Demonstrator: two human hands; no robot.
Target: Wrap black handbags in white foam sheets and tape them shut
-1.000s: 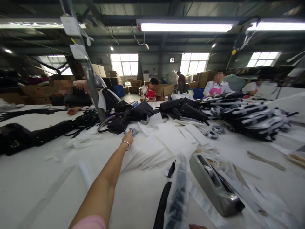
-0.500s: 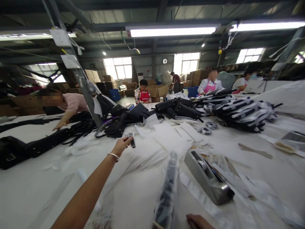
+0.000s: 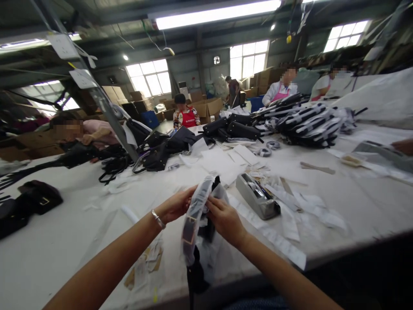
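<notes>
A black strap with a buckle [image 3: 191, 219], covered in translucent white wrap, is held up in front of me at the table's near edge. My left hand [image 3: 182, 203], with a silver bangle at the wrist, is closed on its left side, fingers partly hidden behind it. From the right, my right hand [image 3: 226, 217] grips the same wrapped strap near its upper part. Black material [image 3: 196, 275] hangs below, over the table edge; whether it is a bag body I cannot tell. To the right stands a grey tape dispenser [image 3: 258, 196].
Paper sheets [image 3: 222, 165] and translucent strips [image 3: 271, 241] lie on the white table [image 3: 97, 254]. Black bags [image 3: 180, 144] are heaped behind, with a wrapped pile [image 3: 309, 122] at back right. A metal post [image 3: 112, 116] rises at left. Several co-workers are around.
My left hand has let go of a small grey object and come back to the wrapped strap. My right hand has risen from the bottom edge onto it. The view has shifted.
</notes>
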